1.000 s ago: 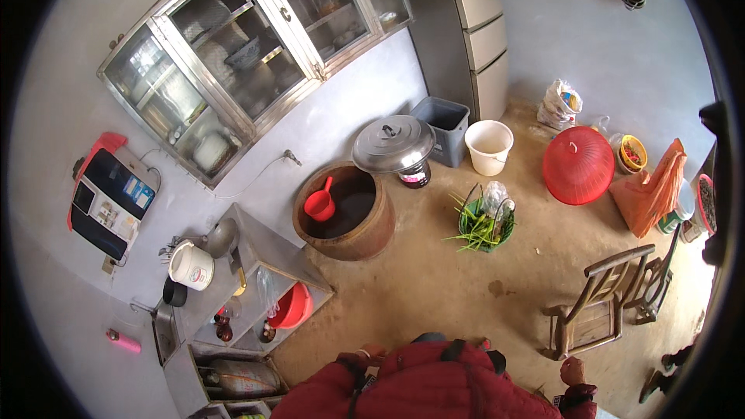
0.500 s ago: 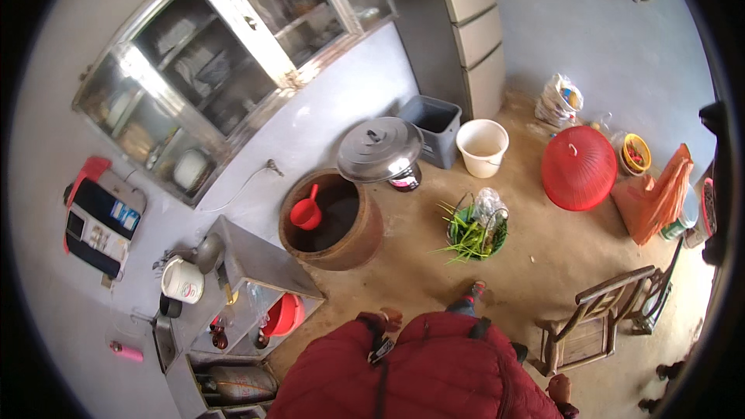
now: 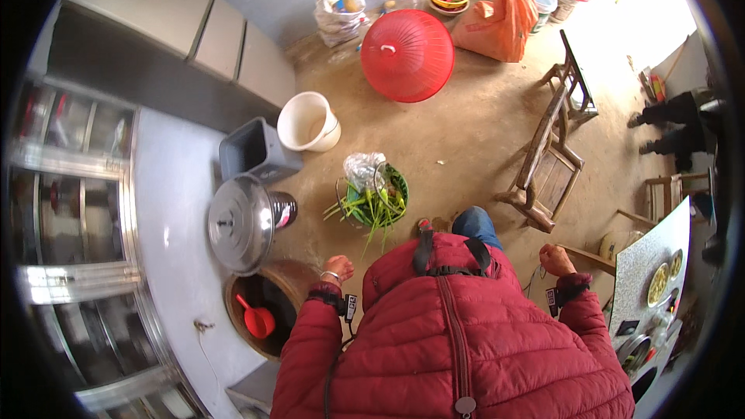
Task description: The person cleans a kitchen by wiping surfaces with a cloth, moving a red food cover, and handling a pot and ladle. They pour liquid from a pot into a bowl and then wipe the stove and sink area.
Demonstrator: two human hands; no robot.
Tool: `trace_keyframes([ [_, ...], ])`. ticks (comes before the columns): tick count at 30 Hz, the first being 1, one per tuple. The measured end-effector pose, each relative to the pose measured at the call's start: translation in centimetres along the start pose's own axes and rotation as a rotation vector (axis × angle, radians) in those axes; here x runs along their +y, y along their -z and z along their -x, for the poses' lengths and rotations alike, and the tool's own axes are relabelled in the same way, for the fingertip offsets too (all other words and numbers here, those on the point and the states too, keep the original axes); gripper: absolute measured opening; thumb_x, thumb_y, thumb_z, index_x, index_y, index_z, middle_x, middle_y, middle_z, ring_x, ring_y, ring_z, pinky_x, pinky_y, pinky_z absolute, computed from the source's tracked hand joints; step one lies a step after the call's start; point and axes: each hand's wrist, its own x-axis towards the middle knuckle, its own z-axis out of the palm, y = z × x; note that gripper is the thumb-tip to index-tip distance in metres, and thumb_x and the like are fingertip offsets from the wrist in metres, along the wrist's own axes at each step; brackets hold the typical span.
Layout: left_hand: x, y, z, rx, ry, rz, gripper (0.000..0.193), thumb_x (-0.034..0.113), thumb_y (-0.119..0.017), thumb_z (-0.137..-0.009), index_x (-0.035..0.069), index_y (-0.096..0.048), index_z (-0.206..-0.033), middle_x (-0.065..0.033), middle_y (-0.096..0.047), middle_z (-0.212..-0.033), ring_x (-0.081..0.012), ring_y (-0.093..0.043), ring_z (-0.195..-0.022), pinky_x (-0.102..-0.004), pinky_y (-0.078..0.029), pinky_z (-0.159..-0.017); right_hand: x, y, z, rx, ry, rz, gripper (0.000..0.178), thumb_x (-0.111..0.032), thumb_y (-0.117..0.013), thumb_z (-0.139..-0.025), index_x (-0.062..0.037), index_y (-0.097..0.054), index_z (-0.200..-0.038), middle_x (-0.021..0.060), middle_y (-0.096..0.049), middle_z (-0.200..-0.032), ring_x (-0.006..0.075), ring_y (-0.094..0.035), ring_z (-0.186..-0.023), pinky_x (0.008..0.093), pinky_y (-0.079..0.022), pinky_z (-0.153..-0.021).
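My left hand (image 3: 339, 268), with a bracelet at the wrist, hangs in the air with its fingers curled in and nothing visible in them. It is nearest to a large brown clay vat (image 3: 299, 278), in which a red plastic ladle (image 3: 258, 318) rests. My right hand (image 3: 556, 261) is held out at my other side in a loose fist, near a wooden chair (image 3: 547, 174). On the floor ahead stands a green basket (image 3: 400, 188) of leafy green vegetables (image 3: 370, 207), with a clear plastic bag (image 3: 363, 167) on top. Neither hand touches any of these.
A white bucket (image 3: 330, 130), a grey bin (image 3: 273, 154) and a lidded metal pot (image 3: 240, 226) stand to the left. Farther off are a red mesh cover (image 3: 419, 66) and an orange bag (image 3: 500, 27). At right is a table (image 3: 632, 279) with dishes; a person's dark-clothed legs (image 3: 673, 120) show beyond.
My view has swung to the right, so the table and the person's legs now show at right. Both my forearms have come further into view; the basket stays on the floor.
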Motion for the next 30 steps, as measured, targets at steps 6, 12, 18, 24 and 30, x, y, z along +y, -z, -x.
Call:
trace_keyframes([
  [6,11.3,-5.7,-1.9,-0.059,-0.124,-0.106,0.024,0.017,-0.058,-0.089,0.010,-0.053,-0.111,-0.0096,-0.064,-0.087,-0.0243,-0.065,-0.074,-0.0392,-0.056,-0.064,0.2,-0.2,-3.3,-0.002,-0.012,-0.033,0.016,-0.014,-0.057,-0.076,-0.0024,-0.066,-0.082,0.0194,-0.066,-0.073,0.0345,-0.066,-0.075,0.0410,-0.052,-0.071],
  [12,20.3,-13.8,-2.7,-0.160,-0.143,-0.094,0.021,0.014,-0.059,-0.089,0.010,-0.054,-0.110,-0.0095,-0.064,-0.085,-0.0238,-0.065,-0.070,-0.0384,-0.056,-0.060,-0.8,3.0,-14.5,0.065,0.032,0.139,0.022,-0.022,-0.058,-0.073,-0.0030,-0.067,-0.080,0.0195,-0.065,-0.073,0.0358,-0.065,-0.076,0.0424,-0.052,-0.071],
  [18,25.3,-21.1,-3.9,-0.169,-0.023,-0.164,0.022,0.012,-0.060,-0.088,0.009,-0.054,-0.109,-0.0101,-0.064,-0.084,-0.0246,-0.065,-0.070,-0.0390,-0.056,-0.061,-4.2,9.8,-24.9,0.077,-0.115,-0.279,0.050,-0.036,-0.069,-0.076,0.0024,-0.059,-0.106,0.0222,-0.067,-0.091,0.0355,-0.065,-0.087,0.0413,-0.051,-0.077],
  [24,32.3,-26.8,-6.5,-0.216,0.005,-0.282,0.026,0.014,-0.063,-0.087,0.009,-0.054,-0.110,-0.0108,-0.064,-0.090,-0.0248,-0.065,-0.077,-0.0370,-0.056,-0.066,-4.9,9.7,-31.6,0.253,-0.350,-0.182,0.060,-0.041,-0.075,-0.071,0.0067,-0.053,-0.100,0.0293,-0.062,-0.092,0.0419,-0.062,-0.090,0.0448,-0.050,-0.076],
  [30,43.5,-32.2,-13.9,-0.240,-0.034,-0.447,0.027,0.014,-0.063,-0.086,0.009,-0.054,-0.111,-0.0098,-0.064,-0.087,-0.0248,-0.065,-0.074,-0.0393,-0.056,-0.065,-2.9,7.7,-33.7,0.119,-0.643,-0.578,0.051,-0.036,-0.072,-0.072,0.0027,-0.060,-0.103,0.0177,-0.067,-0.091,0.0250,-0.064,-0.085,0.0362,-0.050,-0.075],
])
